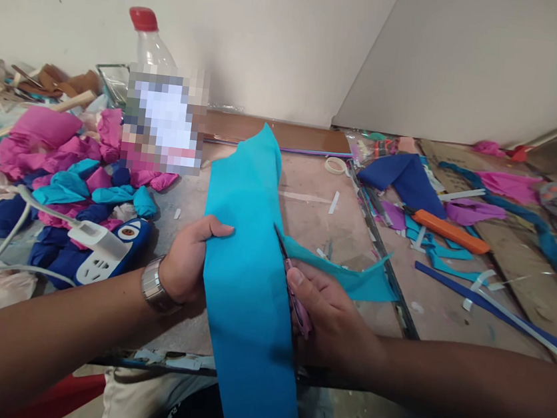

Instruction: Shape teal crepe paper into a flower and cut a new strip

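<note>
A long strip of turquoise fabric hangs in front of me, its lower end past the table's front edge. My left hand grips the strip's left side, thumb on top and the other fingers hidden beneath. In my right hand is a pair of scissors with pinkish handles. Their blades lie at the strip's right edge, pointing up and away from me. From that edge a narrow turquoise offcut trails to the right, over the back of my right hand.
Bunched pink, blue and turquoise fabric pieces crowd the left, beside a power strip with a white plug. A red-capped bottle stands behind. An orange cutter, a tape roll and navy fabric lie to the right.
</note>
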